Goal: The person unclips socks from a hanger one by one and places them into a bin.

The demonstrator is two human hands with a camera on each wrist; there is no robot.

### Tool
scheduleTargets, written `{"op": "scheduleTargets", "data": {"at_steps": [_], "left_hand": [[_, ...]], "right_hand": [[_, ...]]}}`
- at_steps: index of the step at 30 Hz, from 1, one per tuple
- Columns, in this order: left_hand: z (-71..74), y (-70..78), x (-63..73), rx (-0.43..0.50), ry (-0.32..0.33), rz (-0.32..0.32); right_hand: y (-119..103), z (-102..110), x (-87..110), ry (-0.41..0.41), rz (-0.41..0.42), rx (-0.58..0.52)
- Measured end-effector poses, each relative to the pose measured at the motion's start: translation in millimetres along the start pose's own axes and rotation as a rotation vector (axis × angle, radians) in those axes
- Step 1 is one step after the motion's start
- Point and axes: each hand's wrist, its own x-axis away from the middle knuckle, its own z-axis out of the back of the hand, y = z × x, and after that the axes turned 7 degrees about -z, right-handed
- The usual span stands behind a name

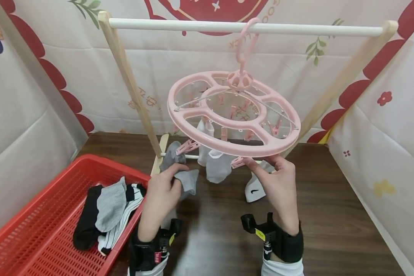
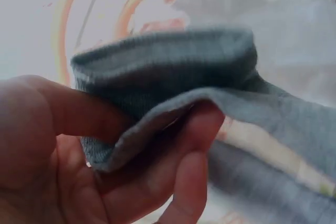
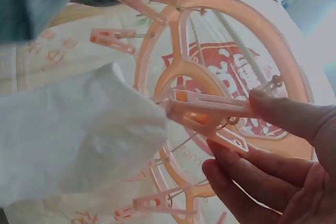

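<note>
A pink round clip hanger [image 1: 279, 147] hangs tilted, with pegs around its ring. My left hand [image 1: 162, 195] pinches a grey sock [image 1: 189, 180]; in the left wrist view, thumb and fingers hold its cuff [image 2: 168, 51]. Beside that hand, grey fabric [image 1: 172, 153] meets a pink peg [image 1: 188, 146]. My right hand [image 1: 279, 184] pinches a pink peg [image 3: 210, 111] at the ring's near edge. In the right wrist view, a white sock [image 3: 79, 135] reaches this peg; whether it is clipped, I cannot tell. A grey sock with a white part [image 1: 219, 168] hangs between my hands.
The hanger's hook [image 1: 246, 40] sits over a white rod [image 1: 179, 25] on a wooden frame [image 1: 129, 82]. A white sock with a black swoosh [image 1: 254, 188] is behind my right hand. At left, a red basket [image 1: 27, 207] holds black, grey and striped socks [image 1: 112, 207].
</note>
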Motion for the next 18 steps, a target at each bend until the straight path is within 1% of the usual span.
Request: {"op": "scheduleTargets", "data": {"at_steps": [4,8,11,14,16,18], "left_hand": [[21.4,-3.2,3.4,-0.014,0.082,0.017],[40.1,-2.4,8.9,-0.046,0.19,0.065],[49.8,0.8,14.1,-0.097,0.278,0.102],[57.0,4.8,19.2,-0.143,0.354,0.141],[60.7,6.7,21.8,-0.159,0.398,0.162],[63.6,7.8,23.7,-0.168,0.437,0.185]], "right_hand": [[6,2,-4.1,-0.034,0.025,0.023],[12,7,-4.9,-0.114,0.001,0.088],[17,14,-1.3,-0.161,-0.019,0.18],[23,22,5.6,-0.183,-0.013,0.286],[27,26,10.7,-0.197,0.016,0.354],[34,28,16.0,-0.218,0.072,0.414]]}}
